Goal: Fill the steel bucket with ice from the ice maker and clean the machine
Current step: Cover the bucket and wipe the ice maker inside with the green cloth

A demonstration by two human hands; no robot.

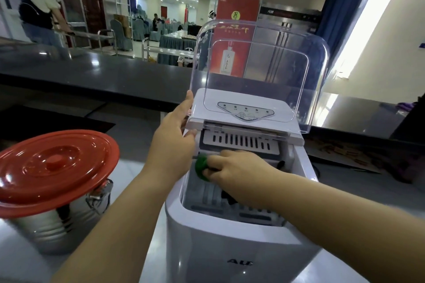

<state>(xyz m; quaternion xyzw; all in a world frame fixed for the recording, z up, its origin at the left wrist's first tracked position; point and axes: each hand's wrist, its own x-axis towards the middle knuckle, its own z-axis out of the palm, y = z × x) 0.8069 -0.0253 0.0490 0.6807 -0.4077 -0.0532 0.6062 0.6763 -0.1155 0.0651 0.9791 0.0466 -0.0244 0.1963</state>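
The white ice maker (232, 241) stands in front of me with its clear lid (259, 64) raised upright. My left hand (172, 140) rests against the machine's left upper edge, fingers straight along the lid's side. Inside the open top, my right hand (236, 167) grips a green cloth or sponge (202, 167) near the slotted white panel. The steel bucket (59, 220) sits at the left on the counter, with a red lid (55, 167) lying tilted over it. No ice is visible in the machine's basket.
A dark raised counter ledge (103, 76) runs behind the machine. A red poster (234, 37) stands behind the clear lid. A person stands far left by a steel trolley (92, 37); others sit at tables in the hall beyond.
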